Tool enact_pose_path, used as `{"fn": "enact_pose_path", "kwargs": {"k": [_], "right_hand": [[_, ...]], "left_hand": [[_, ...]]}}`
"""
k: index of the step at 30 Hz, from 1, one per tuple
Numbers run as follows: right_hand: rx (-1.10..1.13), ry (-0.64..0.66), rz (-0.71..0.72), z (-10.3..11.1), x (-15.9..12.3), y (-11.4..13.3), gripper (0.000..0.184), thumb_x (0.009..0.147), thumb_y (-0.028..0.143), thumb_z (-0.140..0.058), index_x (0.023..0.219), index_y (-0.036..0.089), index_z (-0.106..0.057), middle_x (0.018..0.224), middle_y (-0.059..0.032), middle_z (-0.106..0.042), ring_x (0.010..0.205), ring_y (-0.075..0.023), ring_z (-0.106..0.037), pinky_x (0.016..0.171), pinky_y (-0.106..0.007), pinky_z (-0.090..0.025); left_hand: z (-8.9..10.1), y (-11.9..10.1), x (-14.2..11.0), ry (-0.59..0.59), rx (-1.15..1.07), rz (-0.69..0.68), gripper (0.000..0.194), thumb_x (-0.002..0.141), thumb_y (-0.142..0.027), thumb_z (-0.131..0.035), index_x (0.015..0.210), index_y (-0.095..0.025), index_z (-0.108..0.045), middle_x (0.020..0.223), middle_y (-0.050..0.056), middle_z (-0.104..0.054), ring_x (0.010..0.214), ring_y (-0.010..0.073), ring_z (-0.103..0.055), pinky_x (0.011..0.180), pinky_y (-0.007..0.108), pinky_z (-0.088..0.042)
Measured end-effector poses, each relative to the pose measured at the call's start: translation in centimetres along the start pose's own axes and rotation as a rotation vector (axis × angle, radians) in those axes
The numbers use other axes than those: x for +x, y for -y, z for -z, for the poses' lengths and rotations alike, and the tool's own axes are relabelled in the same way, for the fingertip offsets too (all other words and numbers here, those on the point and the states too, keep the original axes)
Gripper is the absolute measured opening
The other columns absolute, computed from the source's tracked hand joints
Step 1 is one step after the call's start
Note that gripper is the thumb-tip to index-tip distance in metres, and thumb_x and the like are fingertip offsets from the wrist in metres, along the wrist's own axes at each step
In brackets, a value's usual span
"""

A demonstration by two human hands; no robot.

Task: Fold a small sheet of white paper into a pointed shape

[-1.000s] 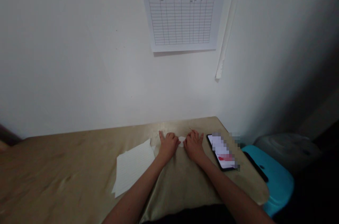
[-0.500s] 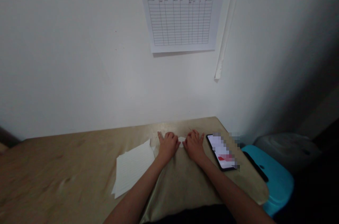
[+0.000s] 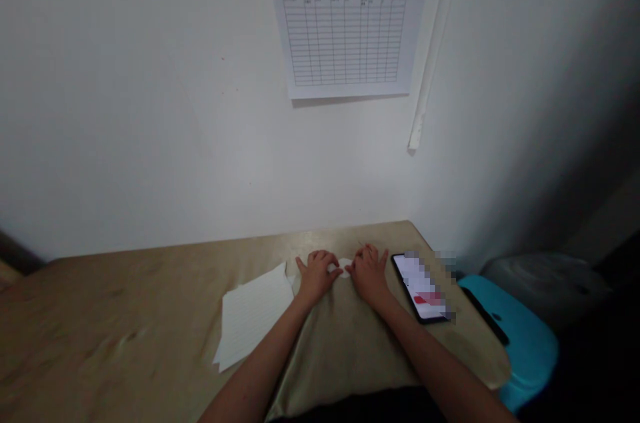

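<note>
Between my hands, low over the brown-covered table, is a small white piece of paper (image 3: 345, 267) with a rounded outline. My left hand (image 3: 316, 277) has its thumb and index finger curled round the paper's left part, and a bit of white shows in the gap between them. At the right edge, my right hand (image 3: 369, 276) pinches the paper with thumb and bent fingers, its little finger sticking out. The fingertips partly cover the paper, so its folds cannot be made out. Just left of my left forearm lie several lined sheets of paper (image 3: 253, 316).
A phone (image 3: 420, 289) with a lit screen lies right of my right hand on the table (image 3: 150, 316). Beyond the table's right edge stands a turquoise plastic object (image 3: 520, 336). A printed grid sheet (image 3: 345, 36) hangs on the wall behind.
My left thumb and index finger have spread somewhat, and more of the white paper shows between the hands. My right hand stays almost in place. The view has shifted slightly.
</note>
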State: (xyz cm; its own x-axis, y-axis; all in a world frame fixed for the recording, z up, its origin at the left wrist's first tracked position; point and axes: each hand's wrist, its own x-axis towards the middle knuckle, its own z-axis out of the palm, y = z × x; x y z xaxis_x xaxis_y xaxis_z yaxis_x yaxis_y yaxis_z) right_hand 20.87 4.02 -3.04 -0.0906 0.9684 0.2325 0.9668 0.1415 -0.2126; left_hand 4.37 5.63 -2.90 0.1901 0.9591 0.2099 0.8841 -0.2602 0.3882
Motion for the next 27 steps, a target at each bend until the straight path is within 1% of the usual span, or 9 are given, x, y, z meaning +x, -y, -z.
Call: {"fn": "enact_pose_path", "kwargs": {"k": [4,8,12,15,18,22,27], "right_hand": [[0.014,-0.016,-0.006,-0.13,0.16,-0.04,0.035,0.098,0.034,-0.049,0.12,0.013,-0.067,0.138,-0.0205,-0.054,0.142,-0.0355,-0.029,0.114,-0.071,-0.004],[0.035,-0.001,-0.018,0.02,0.22,-0.15,0.03,0.096,0.035,-0.051,0.111,0.017,-0.071,0.137,-0.0185,-0.056,0.141,-0.0356,-0.03,0.114,-0.071,-0.004],[0.09,-0.004,-0.04,0.43,0.18,-0.34,0.028,0.095,0.039,-0.054,0.099,0.02,-0.073,0.13,-0.0159,-0.06,0.138,-0.0349,-0.033,0.113,-0.07,-0.009],[0.106,0.007,-0.051,0.61,0.16,-0.38,0.028,0.095,0.041,-0.055,0.097,0.021,-0.073,0.128,-0.015,-0.06,0.137,-0.0348,-0.034,0.112,-0.069,-0.011],[0.118,0.0,-0.05,0.57,0.14,-0.36,0.027,0.094,0.041,-0.055,0.098,0.021,-0.073,0.128,-0.0142,-0.06,0.137,-0.0344,-0.033,0.112,-0.069,-0.01],[0.145,-0.018,-0.048,0.37,0.1,-0.4,0.025,0.095,0.038,-0.054,0.096,0.021,-0.072,0.127,-0.013,-0.06,0.137,-0.0331,-0.033,0.112,-0.068,-0.01],[0.134,0.002,-0.073,0.35,0.14,-0.67,0.022,0.093,0.039,-0.059,0.097,0.022,-0.073,0.129,-0.012,-0.059,0.137,-0.0331,-0.033,0.112,-0.066,-0.014]], "left_hand": [[0.26,-0.12,-0.06,0.016,-0.017,0.025,0.015,0.087,-0.037,-0.068,0.101,-0.033,-0.07,0.13,0.001,-0.063,0.133,0.0321,-0.043,0.107,0.082,-0.01],[0.33,-0.25,-0.32,0.015,-0.018,0.031,0.018,0.086,-0.037,-0.067,0.104,-0.036,-0.07,0.139,0.001,-0.059,0.137,0.033,-0.039,0.108,0.081,-0.008],[0.09,-0.46,-0.57,-0.037,0.031,0.014,0.019,0.088,-0.047,-0.064,0.102,-0.035,-0.069,0.138,0.001,-0.059,0.137,0.0344,-0.038,0.108,0.081,-0.008],[0.01,-0.65,-0.67,-0.049,0.047,0.015,0.024,0.088,-0.053,-0.062,0.101,-0.035,-0.069,0.137,0.002,-0.059,0.136,0.0354,-0.038,0.107,0.082,-0.008],[0.05,-0.81,-0.68,-0.05,0.05,0.019,0.024,0.088,-0.052,-0.064,0.103,-0.035,-0.069,0.137,0.002,-0.058,0.136,0.0356,-0.037,0.107,0.083,-0.006],[0.2,-0.91,-0.59,-0.026,0.042,0.063,0.023,0.085,-0.05,-0.067,0.103,-0.035,-0.069,0.14,0.003,-0.057,0.137,0.0361,-0.036,0.106,0.084,-0.007],[0.35,-0.65,-0.45,0.003,0.008,0.081,0.019,0.085,-0.043,-0.067,0.104,-0.038,-0.069,0.141,0.001,-0.056,0.139,0.0368,-0.034,0.103,0.086,-0.008]]}}
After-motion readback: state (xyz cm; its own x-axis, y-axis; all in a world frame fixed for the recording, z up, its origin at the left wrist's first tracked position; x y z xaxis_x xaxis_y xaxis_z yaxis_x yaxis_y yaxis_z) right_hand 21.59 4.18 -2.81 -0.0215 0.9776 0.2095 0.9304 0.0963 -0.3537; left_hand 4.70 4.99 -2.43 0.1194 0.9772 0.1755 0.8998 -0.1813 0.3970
